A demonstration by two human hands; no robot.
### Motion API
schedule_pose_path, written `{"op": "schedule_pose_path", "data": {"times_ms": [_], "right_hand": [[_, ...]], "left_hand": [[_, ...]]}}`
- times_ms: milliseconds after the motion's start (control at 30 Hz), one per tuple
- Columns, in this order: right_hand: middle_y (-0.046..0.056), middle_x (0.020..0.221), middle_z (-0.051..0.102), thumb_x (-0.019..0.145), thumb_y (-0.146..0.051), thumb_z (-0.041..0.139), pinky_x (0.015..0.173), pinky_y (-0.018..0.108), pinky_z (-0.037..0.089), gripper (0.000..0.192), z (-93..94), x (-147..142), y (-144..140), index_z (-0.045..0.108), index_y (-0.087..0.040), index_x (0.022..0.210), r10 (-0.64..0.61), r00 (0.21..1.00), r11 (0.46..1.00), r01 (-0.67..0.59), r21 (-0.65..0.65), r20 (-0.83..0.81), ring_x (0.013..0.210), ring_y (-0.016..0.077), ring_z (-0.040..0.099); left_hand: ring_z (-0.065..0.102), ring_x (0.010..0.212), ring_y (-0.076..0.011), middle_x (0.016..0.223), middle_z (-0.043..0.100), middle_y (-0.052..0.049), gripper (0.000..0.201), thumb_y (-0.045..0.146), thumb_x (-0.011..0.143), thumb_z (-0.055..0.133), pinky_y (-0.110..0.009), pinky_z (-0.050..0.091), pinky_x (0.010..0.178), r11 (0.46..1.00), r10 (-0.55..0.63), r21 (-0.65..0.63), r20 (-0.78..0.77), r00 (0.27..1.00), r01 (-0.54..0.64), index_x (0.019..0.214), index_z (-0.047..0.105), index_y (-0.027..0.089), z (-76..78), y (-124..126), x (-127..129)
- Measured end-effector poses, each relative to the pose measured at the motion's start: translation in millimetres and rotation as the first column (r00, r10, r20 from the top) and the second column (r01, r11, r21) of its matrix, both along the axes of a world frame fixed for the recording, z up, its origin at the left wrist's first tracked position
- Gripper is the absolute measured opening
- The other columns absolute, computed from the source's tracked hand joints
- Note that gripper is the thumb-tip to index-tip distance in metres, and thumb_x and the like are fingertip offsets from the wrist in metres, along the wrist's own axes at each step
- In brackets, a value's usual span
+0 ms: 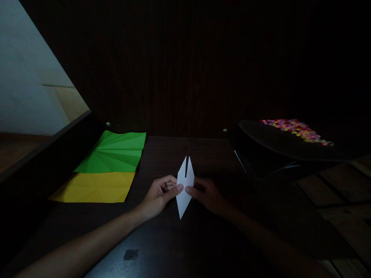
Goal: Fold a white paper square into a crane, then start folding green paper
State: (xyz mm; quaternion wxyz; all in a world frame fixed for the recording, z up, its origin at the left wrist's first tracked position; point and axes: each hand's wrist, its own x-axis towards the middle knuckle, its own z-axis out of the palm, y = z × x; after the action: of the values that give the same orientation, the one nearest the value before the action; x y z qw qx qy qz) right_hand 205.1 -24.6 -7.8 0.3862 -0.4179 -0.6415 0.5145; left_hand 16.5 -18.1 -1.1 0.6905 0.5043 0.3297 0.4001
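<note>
The left hand [158, 195] and the right hand [211, 195] hold one folded white paper [184, 197] between them, fingers curled behind it and both thumbs pressed near its middle. The thumb tips sit close together, a narrow strip of paper showing between them. The left hand grips from 9 o'clock, the right from 3 o'clock. Two slim points rise at the paper's 12 o'clock end, parted by a slit; a single point faces 6 o'clock. The paper is over the dark table [174, 251]; whether it touches the wood I cannot tell.

From the paper, a creased yellow sheet [97, 188] lies at 9 o'clock, its far edge meeting or covered by a green sheet [116, 152] at 10 o'clock, which has fan-like creases. A dark worn patch [131, 254] marks the tabletop between 7 and 8 o'clock.

At 12 o'clock stands a dark wooden panel [174, 77]. Well away at 2 o'clock, a dark curved surface [269, 141] carries a cluster of small pink, red and yellow pieces [298, 130], too dim to identify. Pale wall [29, 69] shows between 10 and 11 o'clock.
</note>
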Motion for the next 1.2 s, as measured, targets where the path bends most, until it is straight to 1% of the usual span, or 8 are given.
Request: {"op": "schedule_pose_path", "data": {"times_ms": [133, 267, 467, 633, 833, 967, 1100, 1200], "right_hand": [[-0.005, 0.059, 0.047, 0.085, -0.045, 0.060, 0.045, 0.021, 0.031, 0.029, 1.1, -0.7, -1.2, 0.060, -0.017, 0.077, -0.010, 1.000, 1.000, 0.011, 0.011, -0.013, 0.050, 0.0082, 0.040], [-0.006, 0.055, 0.045, 0.085, -0.045, 0.060, 0.044, 0.020, 0.030, 0.030, 3.2, -0.9, -3.8, 0.057, -0.017, 0.074, -0.012, 0.999, 1.000, 0.011, -0.015, -0.032, 0.047, 0.0075, 0.039], [-0.008, 0.047, 0.042, 0.083, -0.048, 0.063, 0.041, 0.020, 0.028, 0.035, 2.1, -2.8, -3.8, 0.051, -0.019, 0.067, -0.034, 0.999, 0.997, 0.032, -0.067, -0.028, 0.041, 0.0067, 0.037], [-0.007, 0.051, 0.046, 0.081, -0.049, 0.065, 0.041, 0.019, 0.029, 0.036, 0.9, -2.7, -1.2, 0.051, -0.019, 0.067, -0.091, 0.994, 0.994, 0.087, -0.069, -0.055, 0.041, 0.0062, 0.039], [-0.006, 0.053, 0.052, 0.082, -0.048, 0.064, 0.039, 0.019, 0.030, 0.035, 0.3, -2.2, -0.7, 0.052, -0.019, 0.066, -0.064, 0.991, 0.993, 0.052, -0.106, -0.115, 0.039, 0.0057, 0.041], [-0.007, 0.051, 0.049, 0.082, -0.044, 0.065, 0.039, 0.019, 0.032, 0.030, 2.2, -3.6, -0.9, 0.052, -0.019, 0.069, -0.075, 0.993, 0.994, 0.067, -0.086, -0.095, 0.039, 0.0060, 0.042], [-0.008, 0.053, 0.051, 0.078, -0.039, 0.069, 0.040, 0.018, 0.034, 0.026, 1.4, -4.2, -1.5, 0.052, -0.019, 0.074, 0.005, 0.997, 0.991, -0.015, -0.133, -0.075, 0.041, 0.0064, 0.046], [-0.006, 0.054, 0.055, 0.080, -0.041, 0.066, 0.038, 0.018, 0.035, 0.026, -2.5, -5.5, -1.8, 0.052, -0.019, 0.075, 0.047, 0.996, 0.980, -0.061, -0.192, -0.076, 0.041, 0.0081, 0.052]], "left_hand": [[0.060, 0.064, -0.0135, 0.067, 0.065, -0.001, 0.032, 0.043, 0.075, 0.077, -0.024, 0.045, 0.063, 0.999, 0.036, 0.020, -0.042, 0.998, -0.035, 0.078, 0.065, 0.014, -1.4, 0.8, 0.1], [0.056, 0.060, -0.0118, 0.065, 0.063, 0.000, 0.033, 0.042, 0.072, 0.079, -0.023, 0.042, 0.060, 0.999, 0.038, 0.034, -0.102, 0.994, -0.035, 0.076, 0.066, 0.013, -1.7, 1.4, -1.0], [0.049, 0.054, -0.0092, 0.058, 0.057, 0.003, 0.030, 0.038, 0.072, 0.079, -0.020, 0.037, 0.055, 0.996, 0.086, 0.045, -0.081, 0.993, -0.082, 0.066, 0.064, 0.013, 2.2, 1.6, -2.7], [0.051, 0.055, -0.0096, 0.059, 0.059, 0.002, 0.029, 0.039, 0.070, 0.080, -0.020, 0.038, 0.055, 0.991, 0.135, 0.034, -0.073, 0.988, -0.133, 0.068, 0.066, 0.013, 2.1, 2.0, -1.7], [0.053, 0.056, -0.0105, 0.061, 0.062, 0.001, 0.030, 0.040, 0.069, 0.082, -0.021, 0.040, 0.056, 0.991, 0.133, 0.007, -0.074, 0.988, -0.133, 0.068, 0.067, 0.013, 1.7, 1.2, -1.1], [0.055, 0.056, -0.0108, 0.060, 0.063, 0.001, 0.029, 0.038, 0.069, 0.082, -0.021, 0.041, 0.057, 0.988, 0.155, -0.005, -0.064, 0.986, -0.155, 0.067, 0.067, 0.013, 0.3, 1.2, -1.9], [0.057, 0.059, -0.0113, 0.063, 0.065, 0.000, 0.029, 0.036, 0.070, 0.082, -0.022, 0.042, 0.060, 0.977, 0.206, -0.046, -0.017, 0.978, -0.207, 0.067, 0.066, 0.013, -2.8, 2.3, -1.7], [0.060, 0.065, -0.0128, 0.068, 0.068, -0.002, 0.027, 0.036, 0.071, 0.081, -0.023, 0.045, 0.066, 0.968, 0.236, -0.090, 0.034, 0.971, -0.232, 0.070, 0.066, 0.013, -3.6, 3.9, -1.1]]}}
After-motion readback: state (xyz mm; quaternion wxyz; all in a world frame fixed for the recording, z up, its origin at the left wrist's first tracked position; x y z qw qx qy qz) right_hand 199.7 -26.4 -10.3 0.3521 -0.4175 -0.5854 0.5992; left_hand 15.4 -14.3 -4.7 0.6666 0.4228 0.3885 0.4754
